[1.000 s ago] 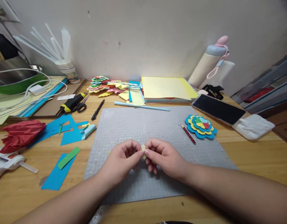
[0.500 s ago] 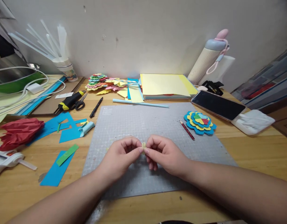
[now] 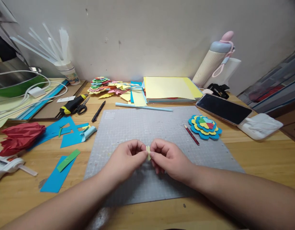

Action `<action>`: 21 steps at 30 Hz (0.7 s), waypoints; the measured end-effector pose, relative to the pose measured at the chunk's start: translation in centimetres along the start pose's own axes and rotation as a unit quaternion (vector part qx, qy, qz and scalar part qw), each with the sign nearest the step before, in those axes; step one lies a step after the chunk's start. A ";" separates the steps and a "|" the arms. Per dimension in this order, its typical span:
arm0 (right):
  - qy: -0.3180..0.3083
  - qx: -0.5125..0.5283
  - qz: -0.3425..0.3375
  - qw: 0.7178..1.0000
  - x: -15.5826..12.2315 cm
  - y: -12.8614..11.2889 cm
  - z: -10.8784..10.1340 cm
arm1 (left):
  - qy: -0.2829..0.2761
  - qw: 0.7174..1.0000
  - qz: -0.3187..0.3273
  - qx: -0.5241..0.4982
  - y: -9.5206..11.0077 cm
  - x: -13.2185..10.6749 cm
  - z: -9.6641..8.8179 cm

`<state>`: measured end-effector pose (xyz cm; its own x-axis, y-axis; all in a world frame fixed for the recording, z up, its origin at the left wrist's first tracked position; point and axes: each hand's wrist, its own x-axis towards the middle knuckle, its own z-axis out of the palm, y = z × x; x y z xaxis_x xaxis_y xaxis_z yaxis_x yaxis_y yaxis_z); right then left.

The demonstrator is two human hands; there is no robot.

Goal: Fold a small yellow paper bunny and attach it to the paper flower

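The left hand [image 3: 125, 158] and right hand [image 3: 171, 158] stayed pinched on a small pale-yellow paper piece [image 3: 148, 149] above the middle of the grey cutting mat [image 3: 138, 126]; its far edge looked more jagged now, suggesting continued reshaping.

Soft light, perhaps slight edge blur.

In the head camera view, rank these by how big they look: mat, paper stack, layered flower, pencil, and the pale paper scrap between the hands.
1. Mat
2. Paper stack
3. Layered flower
Unranked: pencil and pale paper scrap. The pencil looks longer, but part of the scrap is hidden.
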<state>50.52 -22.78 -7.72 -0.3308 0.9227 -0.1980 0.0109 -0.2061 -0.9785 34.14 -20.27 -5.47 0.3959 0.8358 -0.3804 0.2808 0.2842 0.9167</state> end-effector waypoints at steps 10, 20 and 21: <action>-0.004 0.009 0.017 1.000 0.3 -0.5 -0.4 | 0.006 1.000 -0.022 0.010 0.5 0.3 0.0; -0.019 -0.014 0.021 1.000 0.4 -0.2 -0.1 | 0.000 0.999 0.032 0.002 -0.6 0.3 0.2; -0.017 -0.034 0.013 0.999 0.4 -0.1 -0.1 | -0.002 0.999 0.035 0.012 -0.8 0.3 0.2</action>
<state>50.47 -22.31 -7.67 -0.3616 0.9053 -0.2228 0.0838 -0.2065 -0.9749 34.21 -20.36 -6.32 0.4185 0.8518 -0.3151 0.2722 0.2134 0.9383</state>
